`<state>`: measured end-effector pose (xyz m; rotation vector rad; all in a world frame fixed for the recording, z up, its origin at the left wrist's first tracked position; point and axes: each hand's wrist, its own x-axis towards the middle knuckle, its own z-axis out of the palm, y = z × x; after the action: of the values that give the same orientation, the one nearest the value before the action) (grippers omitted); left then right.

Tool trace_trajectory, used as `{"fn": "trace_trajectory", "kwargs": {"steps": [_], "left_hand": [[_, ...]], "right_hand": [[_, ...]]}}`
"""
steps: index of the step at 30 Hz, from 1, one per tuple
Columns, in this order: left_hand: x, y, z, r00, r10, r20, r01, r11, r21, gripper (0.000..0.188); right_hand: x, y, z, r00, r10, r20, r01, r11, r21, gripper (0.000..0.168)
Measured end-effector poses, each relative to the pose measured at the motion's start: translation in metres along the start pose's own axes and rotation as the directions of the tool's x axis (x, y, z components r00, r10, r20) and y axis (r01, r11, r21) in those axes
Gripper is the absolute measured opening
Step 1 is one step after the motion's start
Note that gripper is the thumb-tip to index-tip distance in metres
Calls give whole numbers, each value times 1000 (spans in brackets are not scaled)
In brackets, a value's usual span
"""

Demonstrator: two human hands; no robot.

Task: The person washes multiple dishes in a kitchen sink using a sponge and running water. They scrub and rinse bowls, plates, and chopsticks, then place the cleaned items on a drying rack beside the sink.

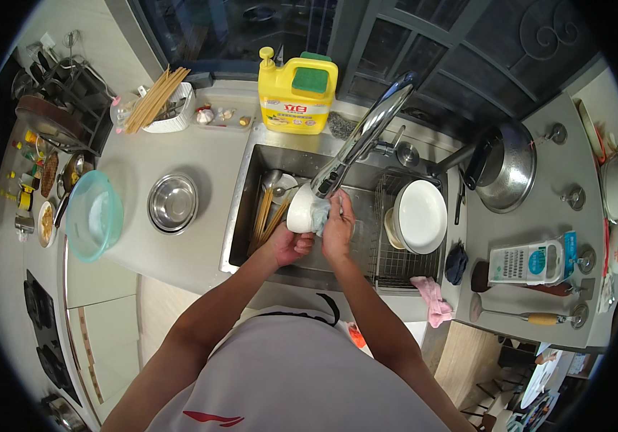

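Over the steel sink [360,254], my left hand [292,245] grips a white bowl [300,209] from below, the bowl tipped on its side. My right hand [338,227] presses a pale blue cloth [320,213] against the bowl's right side. The chrome faucet [349,143] ends right above the bowl; whether water runs is hard to tell. Wooden chopsticks [262,218], a metal ladle [272,177] and a small white dish [286,183] lie in the sink's left part, partly hidden by the bowl. To the right, a wire rack [390,270] holds stacked white bowls [422,216].
Behind the sink stands a yellow detergent jug [294,116] with a green sponge [309,80]. Left on the counter are nested steel bowls [173,203] and a turquoise basin [95,216]. A wok [508,167], grater [525,263] and pink cloth [432,302] are at right.
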<state>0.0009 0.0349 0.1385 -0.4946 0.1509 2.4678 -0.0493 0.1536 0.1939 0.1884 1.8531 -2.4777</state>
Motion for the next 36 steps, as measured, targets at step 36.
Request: {"fn": "trace_trajectory", "kwargs": {"steps": [36], "left_hand": [[6,54,12,640,768,18,-163,113,980,28]], "right_hand": [[38,-2,2,952,183,246,-74,916,-395,32]]}}
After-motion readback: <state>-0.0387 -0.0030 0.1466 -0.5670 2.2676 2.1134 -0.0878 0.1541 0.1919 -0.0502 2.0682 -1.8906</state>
